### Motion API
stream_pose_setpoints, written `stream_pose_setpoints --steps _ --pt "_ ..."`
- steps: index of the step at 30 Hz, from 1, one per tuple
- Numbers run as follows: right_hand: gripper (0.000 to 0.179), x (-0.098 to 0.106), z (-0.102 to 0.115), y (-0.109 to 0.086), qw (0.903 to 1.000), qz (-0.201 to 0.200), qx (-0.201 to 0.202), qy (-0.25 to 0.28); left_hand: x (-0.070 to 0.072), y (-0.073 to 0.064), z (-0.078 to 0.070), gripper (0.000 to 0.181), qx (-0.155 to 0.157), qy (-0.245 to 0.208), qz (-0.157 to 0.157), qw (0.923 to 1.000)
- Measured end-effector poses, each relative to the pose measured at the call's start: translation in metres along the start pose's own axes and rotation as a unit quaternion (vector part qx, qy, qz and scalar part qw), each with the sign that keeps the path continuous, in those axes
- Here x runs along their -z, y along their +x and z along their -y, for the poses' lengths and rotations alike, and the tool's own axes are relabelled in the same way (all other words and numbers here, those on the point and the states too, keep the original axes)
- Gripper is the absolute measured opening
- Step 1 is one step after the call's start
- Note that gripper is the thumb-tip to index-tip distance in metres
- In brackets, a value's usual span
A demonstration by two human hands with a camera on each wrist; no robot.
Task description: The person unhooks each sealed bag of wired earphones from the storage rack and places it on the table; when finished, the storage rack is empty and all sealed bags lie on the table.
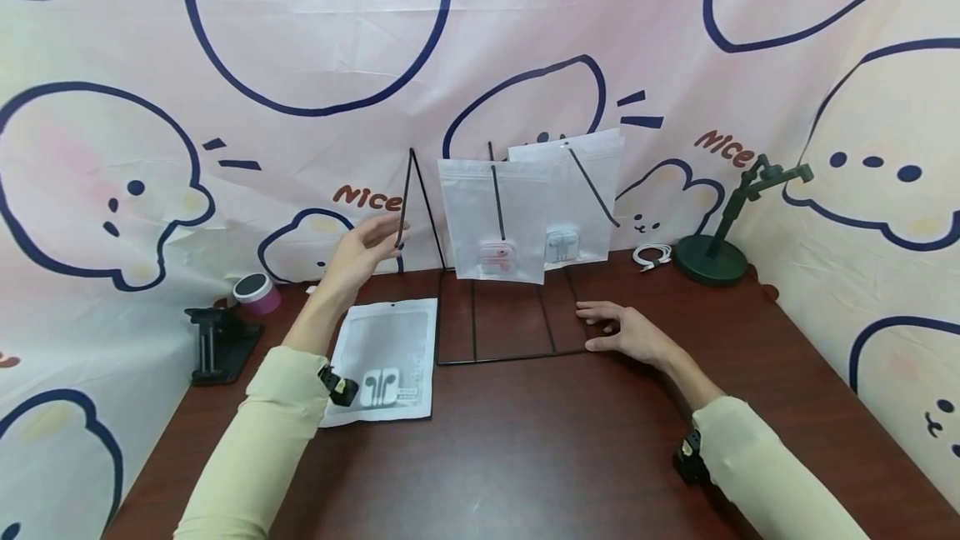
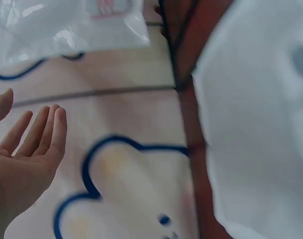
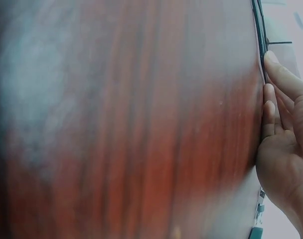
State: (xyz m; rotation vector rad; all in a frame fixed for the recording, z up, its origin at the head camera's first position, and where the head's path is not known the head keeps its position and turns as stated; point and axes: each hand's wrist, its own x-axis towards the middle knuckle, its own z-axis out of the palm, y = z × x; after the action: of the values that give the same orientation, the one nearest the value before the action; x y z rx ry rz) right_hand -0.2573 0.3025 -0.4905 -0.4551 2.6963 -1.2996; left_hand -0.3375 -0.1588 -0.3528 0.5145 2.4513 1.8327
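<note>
A black wire display rack (image 1: pixel 513 357) stands against the back wall. My left hand (image 1: pixel 367 244) is raised beside its left upright, fingers extended and overlapping the wire; the palm looks bare in the left wrist view. My right hand (image 1: pixel 628 332) rests low at the rack's right front corner, thumb and fingertips touching the base wire. On the rack's hooks hang a clear-fronted white zip bag (image 1: pixel 480 202) with a pink item inside, and behind it another zip bag (image 1: pixel 588 190) with a pale item. Below my left forearm, a zip bag of white earphones (image 1: pixel 390 332) lies flat.
At left are a black stand (image 1: pixel 217 348) and a purple jar with a white-rimmed lid (image 1: pixel 257 293). A coiled white cable (image 1: pixel 652 255) and a dark green jointed stand (image 1: pixel 712 257) sit at the back right. Patterned fabric (image 1: pixel 315 40) covers the walls behind the brown table (image 1: pixel 480 457).
</note>
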Motion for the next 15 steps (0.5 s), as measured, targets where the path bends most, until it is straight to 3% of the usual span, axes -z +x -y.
stream_pose_setpoints --steps 6,15 --pt "0.059 0.0 0.0 0.0 1.0 -0.002 -0.001 0.003 -0.022 0.019 -0.027 0.062 -0.027 0.002 0.007 0.9996" --pt "0.059 0.0 0.003 -0.001 1.0 -0.004 -0.004 -0.001 -0.037 0.034 -0.042 0.063 -0.048 -0.042 0.014 0.9979"
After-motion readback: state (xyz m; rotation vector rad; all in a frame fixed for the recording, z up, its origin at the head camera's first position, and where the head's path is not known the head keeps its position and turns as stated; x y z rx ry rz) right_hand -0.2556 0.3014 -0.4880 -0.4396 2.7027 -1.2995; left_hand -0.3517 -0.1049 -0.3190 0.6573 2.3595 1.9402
